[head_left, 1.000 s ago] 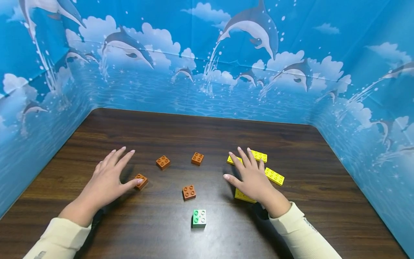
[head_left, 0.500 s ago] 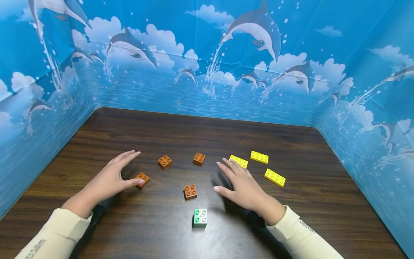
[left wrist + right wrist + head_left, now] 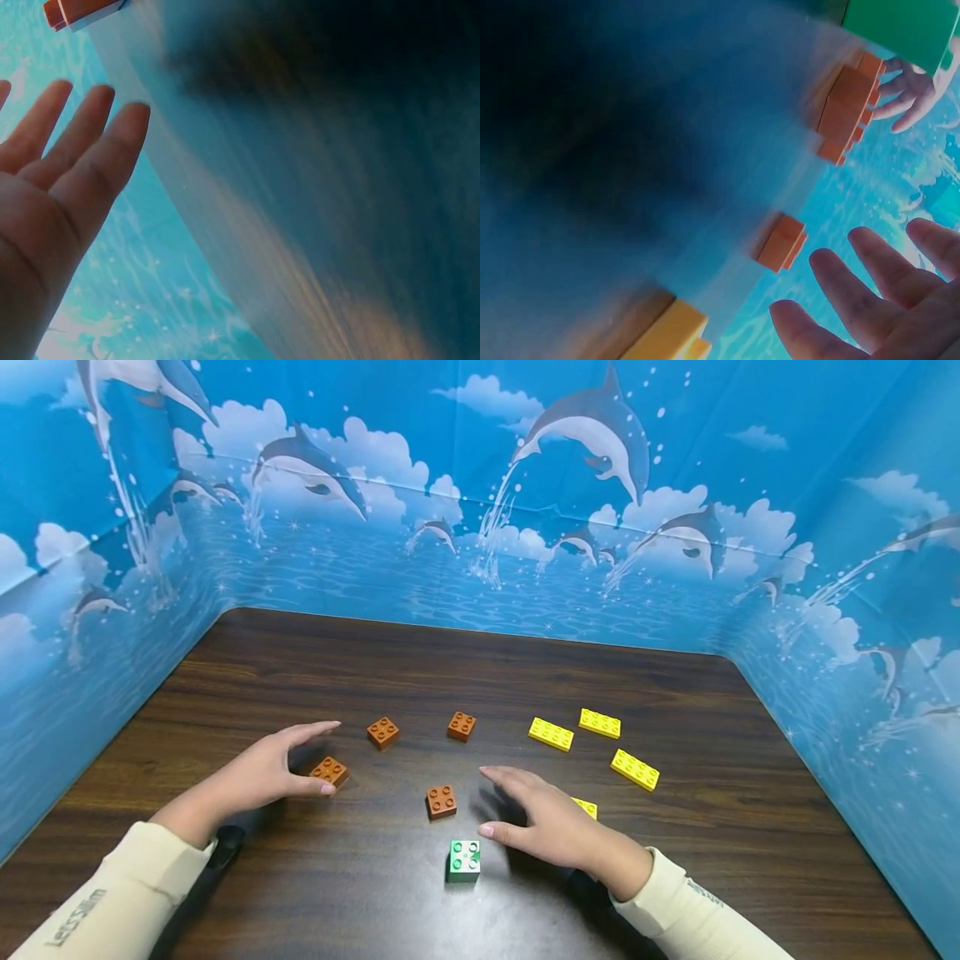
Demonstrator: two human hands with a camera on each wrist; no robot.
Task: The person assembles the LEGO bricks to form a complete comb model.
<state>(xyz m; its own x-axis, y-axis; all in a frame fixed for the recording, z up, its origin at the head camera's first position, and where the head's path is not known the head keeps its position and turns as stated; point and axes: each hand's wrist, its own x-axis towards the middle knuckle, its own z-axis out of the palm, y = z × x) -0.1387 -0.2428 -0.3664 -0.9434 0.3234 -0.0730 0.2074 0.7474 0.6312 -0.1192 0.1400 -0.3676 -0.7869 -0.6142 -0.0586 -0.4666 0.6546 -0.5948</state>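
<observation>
My left hand is empty, thumb and fingers spread apart around the near left orange-brown brick; whether it touches that brick I cannot tell. Its fingers look straight in the left wrist view. My right hand, also empty, hovers with thumb and fingers apart, just right of a green 2x2 toy brick and an orange-brown brick. Partly hidden behind this hand lies a yellow brick. In the right wrist view the green brick is at the top, beyond extended fingers.
Two more orange-brown bricks lie farther back on the dark wooden table. Flat yellow 2x4 bricks are at the right. A blue dolphin-print cloth borders the table's back and sides.
My right hand has moved left and nearer, off the yellow bricks and toward the green brick. The left hand has turned and its fingers have come down closer to the orange-brown brick.
</observation>
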